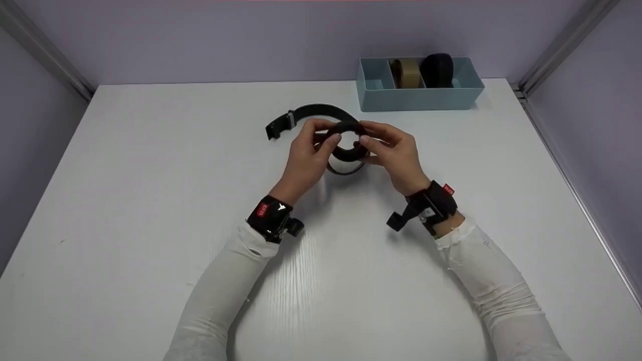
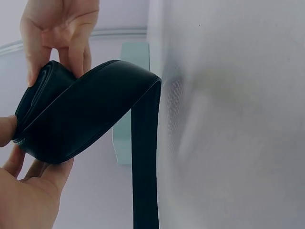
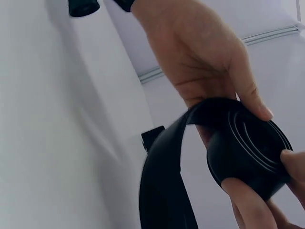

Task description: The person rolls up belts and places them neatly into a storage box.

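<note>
A black belt [image 1: 321, 111] is partly wound into a coil [image 1: 347, 155], which both hands hold above the white table. My left hand [image 1: 307, 156] grips the coil's left side, with the thumb on its near face. On the opposite side, my right hand [image 1: 398, 158] pinches the coil between thumb and fingers. A loose length of belt curves behind the hands to the buckle end [image 1: 280, 125] at the left. Below the coil hangs a loop of strap. The left wrist view shows the wide strap [image 2: 95, 105] leaving the coil; the right wrist view shows its wound layers [image 3: 248, 143].
At the table's back right stands a light blue divided tray [image 1: 416, 100]. Inside are a tan roll of tape [image 1: 410, 74] and a dark rounded object [image 1: 438, 70]. Pale walls [image 1: 225, 40] border the white table [image 1: 150, 200] at the back and sides.
</note>
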`<state>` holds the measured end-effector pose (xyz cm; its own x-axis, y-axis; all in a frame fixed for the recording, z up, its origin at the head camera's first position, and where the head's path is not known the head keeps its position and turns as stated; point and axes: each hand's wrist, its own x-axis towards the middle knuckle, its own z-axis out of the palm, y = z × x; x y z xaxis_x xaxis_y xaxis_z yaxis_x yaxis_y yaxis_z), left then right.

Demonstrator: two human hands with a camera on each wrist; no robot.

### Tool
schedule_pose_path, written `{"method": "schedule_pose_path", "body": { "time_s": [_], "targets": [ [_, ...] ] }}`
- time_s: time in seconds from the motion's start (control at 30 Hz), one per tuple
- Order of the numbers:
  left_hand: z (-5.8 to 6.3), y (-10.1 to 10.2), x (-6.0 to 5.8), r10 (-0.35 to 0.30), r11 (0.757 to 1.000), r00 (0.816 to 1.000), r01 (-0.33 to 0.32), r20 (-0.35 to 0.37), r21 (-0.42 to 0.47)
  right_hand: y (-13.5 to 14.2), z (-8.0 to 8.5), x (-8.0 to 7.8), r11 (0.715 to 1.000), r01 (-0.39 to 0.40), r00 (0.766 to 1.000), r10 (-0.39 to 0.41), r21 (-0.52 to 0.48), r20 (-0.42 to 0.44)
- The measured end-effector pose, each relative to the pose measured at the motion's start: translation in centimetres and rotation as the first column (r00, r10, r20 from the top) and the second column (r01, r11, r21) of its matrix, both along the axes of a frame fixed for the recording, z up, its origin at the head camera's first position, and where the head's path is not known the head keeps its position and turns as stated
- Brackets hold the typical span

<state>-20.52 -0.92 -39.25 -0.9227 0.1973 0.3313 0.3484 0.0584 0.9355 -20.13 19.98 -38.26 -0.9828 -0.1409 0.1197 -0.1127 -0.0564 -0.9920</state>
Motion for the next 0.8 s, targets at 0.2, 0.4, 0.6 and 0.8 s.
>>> {"method": "schedule_pose_path", "body": {
  "time_s": [0.2,0.4,0.6,0.8],
  "targets": [
    [-0.1,-0.1,0.0,0.062,0.996,0.998,-0.061,0.014,-0.059,-0.4,-0.5,-0.1,0.994,0.051,0.995,-0.042,-0.097,0.094],
    [0.0,-0.5,-0.1,0.055,0.995,0.998,-0.054,0.005,-0.083,-0.2,-0.7,-0.2,0.997,0.009,0.996,-0.002,-0.083,0.085],
    [0.3,-0.9,-0.2,0.028,0.990,1.000,-0.028,0.000,-0.136,0.4,-0.1,-0.2,0.995,-0.079,0.997,0.078,0.055,0.005],
    [0.3,-1.0,0.0,-0.008,0.964,0.999,-0.007,-0.053,-0.265,0.9,0.4,-0.4,0.960,-0.169,0.984,0.179,0.224,-0.025]
  ]
}}
